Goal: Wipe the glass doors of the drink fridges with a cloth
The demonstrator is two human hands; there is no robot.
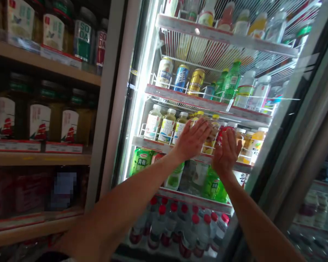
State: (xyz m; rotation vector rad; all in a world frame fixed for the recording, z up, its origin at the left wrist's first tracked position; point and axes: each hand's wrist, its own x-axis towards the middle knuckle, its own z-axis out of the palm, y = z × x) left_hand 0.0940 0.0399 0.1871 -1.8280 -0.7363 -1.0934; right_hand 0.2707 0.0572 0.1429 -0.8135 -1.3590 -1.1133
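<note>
Three white-capped tea bottles (167, 125) on the fridge shelf (153, 145), then our L hand (193, 138), flat, fingers straight; a yellow-capped bottle (214, 125) on same shelf btwn, then our R hand (226, 151), fingers up & unclenched. Can't tell re contact tbh.

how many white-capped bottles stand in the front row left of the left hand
3 visible: the leftmost bottle at the row's end, the middle bottle beside it, and the third bottle nearest the left hand. More may be hidden behind them.
</note>
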